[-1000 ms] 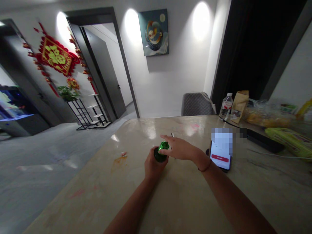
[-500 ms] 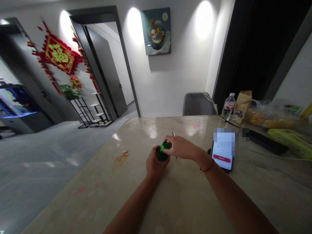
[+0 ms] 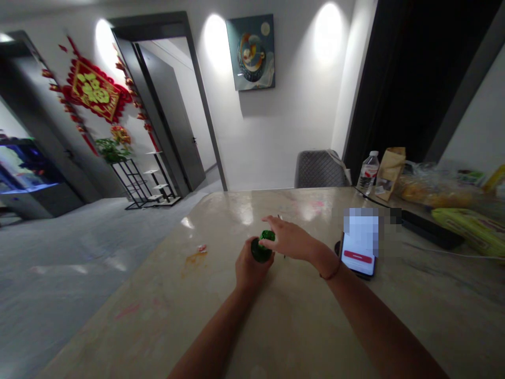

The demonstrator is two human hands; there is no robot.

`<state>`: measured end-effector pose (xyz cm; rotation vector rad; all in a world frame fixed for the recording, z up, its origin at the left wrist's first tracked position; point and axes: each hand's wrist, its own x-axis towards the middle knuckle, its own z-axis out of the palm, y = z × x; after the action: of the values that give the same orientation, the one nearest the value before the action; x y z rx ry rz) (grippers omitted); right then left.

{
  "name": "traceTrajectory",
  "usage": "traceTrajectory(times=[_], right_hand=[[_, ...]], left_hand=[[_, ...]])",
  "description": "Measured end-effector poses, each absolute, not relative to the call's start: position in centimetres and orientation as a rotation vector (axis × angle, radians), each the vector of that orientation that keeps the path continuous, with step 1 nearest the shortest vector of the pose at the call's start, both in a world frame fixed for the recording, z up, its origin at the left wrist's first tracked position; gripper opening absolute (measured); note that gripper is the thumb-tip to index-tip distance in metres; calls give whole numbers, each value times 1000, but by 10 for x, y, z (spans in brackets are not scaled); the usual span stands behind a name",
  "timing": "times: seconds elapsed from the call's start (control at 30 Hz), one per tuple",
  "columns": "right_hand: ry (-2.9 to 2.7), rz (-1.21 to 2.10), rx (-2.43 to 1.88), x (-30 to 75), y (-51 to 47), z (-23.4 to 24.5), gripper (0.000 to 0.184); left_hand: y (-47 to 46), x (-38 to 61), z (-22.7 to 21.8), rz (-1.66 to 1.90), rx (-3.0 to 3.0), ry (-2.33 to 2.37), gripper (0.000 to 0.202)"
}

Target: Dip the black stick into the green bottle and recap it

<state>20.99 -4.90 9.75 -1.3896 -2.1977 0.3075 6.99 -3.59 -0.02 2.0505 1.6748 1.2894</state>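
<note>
Fingers (image 3: 278, 225) of the right hand (image 3: 294, 239) spread above a pale stone table (image 3: 221, 316), phone (image 3: 357, 263) at three o'clock; left hand (image 3: 250, 268) curled around a dark green bottle (image 3: 258, 253), ribbed green cap (image 3: 267, 235) on, not off.

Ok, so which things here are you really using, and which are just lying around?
Using: green bottle, held in the left hand, with the right hand touching its top.
Just lying around: smartphone, plastic water bottle, paper bag.
</note>
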Motion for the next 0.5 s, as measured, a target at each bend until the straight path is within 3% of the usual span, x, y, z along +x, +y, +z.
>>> traceTrajectory(times=[0.2, 0.5], right_hand=[[-2252, 408, -1208, 216, -50, 100, 63], [-2248, 412, -1191, 215, -49, 102, 47]], left_hand=[[-36, 69, 0, 1292, 2077, 1657, 50], [-35, 69, 0, 1297, 2063, 1654, 51]])
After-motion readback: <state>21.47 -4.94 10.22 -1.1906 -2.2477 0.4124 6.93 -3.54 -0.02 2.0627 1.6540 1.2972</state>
